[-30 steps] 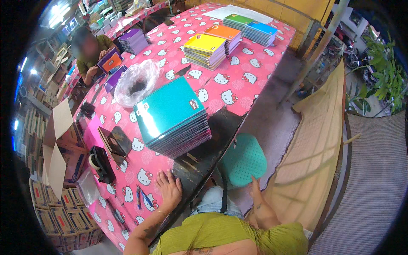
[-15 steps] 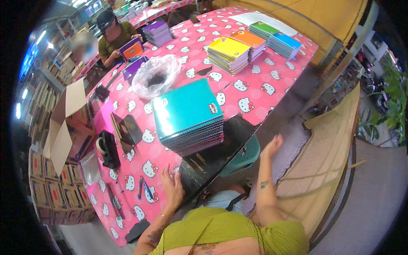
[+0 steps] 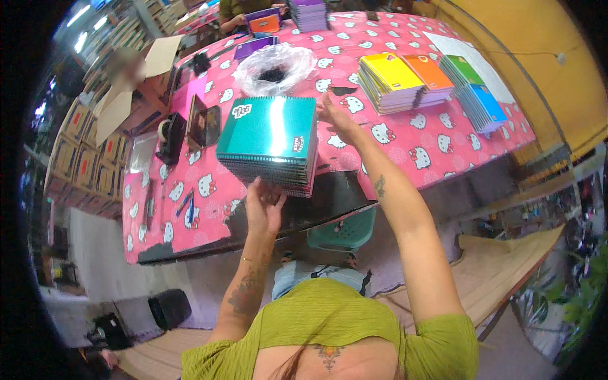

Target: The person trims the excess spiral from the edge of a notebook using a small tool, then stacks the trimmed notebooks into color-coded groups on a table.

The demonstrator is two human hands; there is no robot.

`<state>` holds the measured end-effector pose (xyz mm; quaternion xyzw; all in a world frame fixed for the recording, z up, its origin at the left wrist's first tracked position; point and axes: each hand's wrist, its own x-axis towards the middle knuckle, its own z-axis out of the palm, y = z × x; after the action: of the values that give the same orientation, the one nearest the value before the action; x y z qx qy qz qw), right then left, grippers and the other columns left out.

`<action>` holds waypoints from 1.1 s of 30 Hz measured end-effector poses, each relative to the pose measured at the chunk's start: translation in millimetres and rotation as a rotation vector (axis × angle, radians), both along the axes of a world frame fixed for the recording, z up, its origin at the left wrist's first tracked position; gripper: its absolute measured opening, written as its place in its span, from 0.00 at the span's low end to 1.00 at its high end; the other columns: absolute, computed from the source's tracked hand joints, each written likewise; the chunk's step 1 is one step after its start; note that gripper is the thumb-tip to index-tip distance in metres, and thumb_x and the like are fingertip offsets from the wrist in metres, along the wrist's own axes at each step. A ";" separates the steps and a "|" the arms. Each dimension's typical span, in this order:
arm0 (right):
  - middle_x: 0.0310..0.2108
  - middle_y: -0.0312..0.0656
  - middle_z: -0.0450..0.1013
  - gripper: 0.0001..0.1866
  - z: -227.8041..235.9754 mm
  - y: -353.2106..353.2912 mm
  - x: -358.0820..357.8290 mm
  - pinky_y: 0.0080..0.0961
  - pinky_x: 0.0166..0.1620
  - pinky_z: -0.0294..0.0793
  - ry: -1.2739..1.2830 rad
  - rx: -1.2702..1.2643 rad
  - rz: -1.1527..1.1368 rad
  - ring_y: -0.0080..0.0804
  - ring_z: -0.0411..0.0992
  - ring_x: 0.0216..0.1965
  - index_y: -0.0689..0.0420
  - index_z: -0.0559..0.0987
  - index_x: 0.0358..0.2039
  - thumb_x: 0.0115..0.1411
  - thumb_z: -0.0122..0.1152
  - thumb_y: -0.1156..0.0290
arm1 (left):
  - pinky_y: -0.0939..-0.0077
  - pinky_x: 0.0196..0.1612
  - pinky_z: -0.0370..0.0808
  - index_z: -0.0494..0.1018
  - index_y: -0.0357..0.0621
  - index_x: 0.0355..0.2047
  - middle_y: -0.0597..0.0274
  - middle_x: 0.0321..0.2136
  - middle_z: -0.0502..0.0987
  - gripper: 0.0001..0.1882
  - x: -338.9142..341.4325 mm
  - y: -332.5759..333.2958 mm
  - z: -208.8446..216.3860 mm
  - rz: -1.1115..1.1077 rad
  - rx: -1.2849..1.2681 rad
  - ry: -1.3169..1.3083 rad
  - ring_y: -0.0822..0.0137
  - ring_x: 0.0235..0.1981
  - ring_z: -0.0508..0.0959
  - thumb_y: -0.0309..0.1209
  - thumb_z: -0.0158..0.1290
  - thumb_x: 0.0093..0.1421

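Note:
A tall stack of teal spiral notebooks (image 3: 269,130) stands near the table's front edge, coil bindings along its front and back sides. My left hand (image 3: 263,206) is at the lower front of this stack, fingertips against the coils and the thumb spread away. Beside the stack's far right corner is my right hand (image 3: 339,118), its fingers stretched out; whether they touch the covers I cannot tell. Behind the stack lies a clear plastic bag (image 3: 288,60) with a dark hollow in its middle.
Yellow notebooks (image 3: 389,75), orange notebooks (image 3: 427,73), green notebooks (image 3: 461,69) and blue notebooks (image 3: 481,104) are stacked at right. A tape dispenser (image 3: 171,139), pens (image 3: 190,209) and an open carton (image 3: 120,111) are left. Across the table, a person holds a purple notebook (image 3: 264,21).
Both my hands have come up to the teal stack, the left to its front and the right to its far right side. The view has turned and shifted.

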<state>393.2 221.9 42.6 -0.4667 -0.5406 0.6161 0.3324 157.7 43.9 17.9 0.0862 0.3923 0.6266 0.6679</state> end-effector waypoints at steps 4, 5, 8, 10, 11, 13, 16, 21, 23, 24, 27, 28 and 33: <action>0.70 0.51 0.48 0.58 -4.3 9.4 -9.0 0.49 0.67 0.40 0.029 -0.061 0.131 0.44 0.46 0.70 0.56 0.51 0.69 0.53 0.22 0.19 | 0.58 0.50 0.72 0.66 0.37 0.36 0.57 0.33 0.69 0.25 7.8 12.1 10.2 0.137 -0.156 -0.091 0.56 0.45 0.71 0.47 0.59 0.54; 0.70 0.50 0.48 0.58 -1.9 11.3 -12.0 0.48 0.67 0.40 0.032 -0.061 0.133 0.43 0.46 0.70 0.57 0.51 0.69 0.53 0.22 0.20 | 0.57 0.51 0.71 0.67 0.36 0.37 0.55 0.35 0.70 0.25 6.8 12.6 5.5 0.165 -0.173 -0.130 0.55 0.45 0.71 0.47 0.58 0.55; 0.68 0.54 0.50 0.58 2.9 1.9 -3.6 0.47 0.68 0.38 -0.012 0.016 0.227 0.44 0.49 0.69 0.62 0.50 0.68 0.55 0.24 0.21 | 0.54 0.55 0.68 0.67 0.34 0.42 0.51 0.40 0.72 0.27 -0.7 14.8 -1.7 0.201 -0.165 -0.205 0.53 0.47 0.71 0.47 0.56 0.56; 0.65 0.58 0.56 0.57 -6.8 1.4 7.4 0.42 0.69 0.39 -0.074 0.018 0.186 0.46 0.54 0.67 0.66 0.56 0.66 0.56 0.25 0.23 | 0.52 0.57 0.66 0.66 0.33 0.47 0.48 0.45 0.72 0.29 -6.2 19.1 -0.7 0.158 -0.079 -0.215 0.53 0.49 0.71 0.48 0.54 0.57; 0.63 0.58 0.58 0.57 -8.8 -5.4 7.4 0.40 0.68 0.42 -0.125 0.014 0.197 0.46 0.56 0.66 0.66 0.58 0.65 0.57 0.24 0.23 | 0.52 0.60 0.64 0.65 0.33 0.51 0.47 0.49 0.71 0.32 -15.3 19.0 1.6 0.133 -0.083 -0.226 0.52 0.51 0.70 0.50 0.52 0.58; 0.61 0.59 0.62 0.56 -5.4 -26.3 10.6 0.37 0.67 0.46 -0.225 0.019 0.207 0.46 0.59 0.64 0.67 0.62 0.63 0.58 0.23 0.24 | 0.51 0.62 0.61 0.62 0.35 0.56 0.48 0.53 0.70 0.36 -23.5 6.9 16.7 0.165 -0.138 -0.174 0.50 0.55 0.69 0.54 0.50 0.60; 0.56 0.57 0.67 0.55 26.5 -86.0 -0.3 0.35 0.63 0.56 -0.120 0.076 0.151 0.43 0.64 0.58 0.68 0.67 0.59 0.58 0.25 0.24 | 0.54 0.62 0.62 0.59 0.36 0.61 0.50 0.57 0.68 0.39 -37.7 -7.5 32.4 0.023 0.211 -0.071 0.52 0.57 0.68 0.57 0.48 0.62; 0.48 0.47 0.61 0.40 -12.4 -125.8 -26.6 0.31 0.55 0.64 0.185 -0.099 0.176 0.34 0.62 0.51 0.63 0.64 0.52 0.63 0.42 0.34 | 0.60 0.57 0.69 0.59 0.38 0.61 0.54 0.54 0.70 0.37 -42.0 -11.0 56.7 -0.074 0.097 0.261 0.57 0.54 0.72 0.52 0.51 0.61; 0.53 0.47 0.56 0.37 8.3 -132.2 -36.8 0.33 0.58 0.61 0.247 -0.179 0.113 0.35 0.58 0.55 0.63 0.60 0.55 0.62 0.52 0.41 | 0.60 0.55 0.71 0.57 0.39 0.62 0.53 0.52 0.70 0.38 -47.9 -8.9 53.5 -0.147 0.051 0.388 0.56 0.52 0.72 0.50 0.53 0.59; 0.52 0.47 0.56 0.37 1.4 -136.3 -41.5 0.33 0.59 0.59 0.326 -0.192 0.065 0.35 0.58 0.56 0.64 0.59 0.55 0.61 0.53 0.43 | 0.61 0.52 0.74 0.59 0.38 0.60 0.54 0.51 0.71 0.37 -48.9 -6.5 46.3 -0.112 0.079 0.348 0.57 0.50 0.74 0.45 0.55 0.56; 0.52 0.48 0.55 0.38 -0.3 -142.8 -35.9 0.33 0.61 0.56 0.424 -0.136 -0.006 0.36 0.57 0.57 0.65 0.58 0.57 0.59 0.57 0.47 | 0.61 0.52 0.74 0.57 0.40 0.61 0.53 0.51 0.70 0.37 -29.7 -7.1 48.0 -0.036 0.203 0.379 0.57 0.49 0.75 0.43 0.55 0.56; 0.53 0.48 0.55 0.38 -5.2 -146.2 -30.6 0.33 0.62 0.55 0.397 -0.101 -0.027 0.36 0.56 0.57 0.65 0.58 0.57 0.59 0.57 0.48 | 0.62 0.51 0.74 0.61 0.38 0.59 0.52 0.50 0.72 0.35 -18.7 -12.4 56.2 -0.018 0.182 0.392 0.57 0.48 0.76 0.45 0.55 0.55; 0.55 0.45 0.58 0.36 30.9 -156.4 48.9 0.33 0.63 0.53 0.275 0.201 -0.099 0.34 0.56 0.60 0.62 0.58 0.60 0.58 0.51 0.50 | 0.59 0.51 0.74 0.64 0.36 0.56 0.50 0.49 0.73 0.36 54.4 -15.7 73.6 -0.035 0.326 0.430 0.56 0.49 0.76 0.49 0.54 0.54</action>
<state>442.1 65.5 73.6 -0.3683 -0.5252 0.5997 0.4784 212.1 28.1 91.5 0.3305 0.4177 0.6369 0.5573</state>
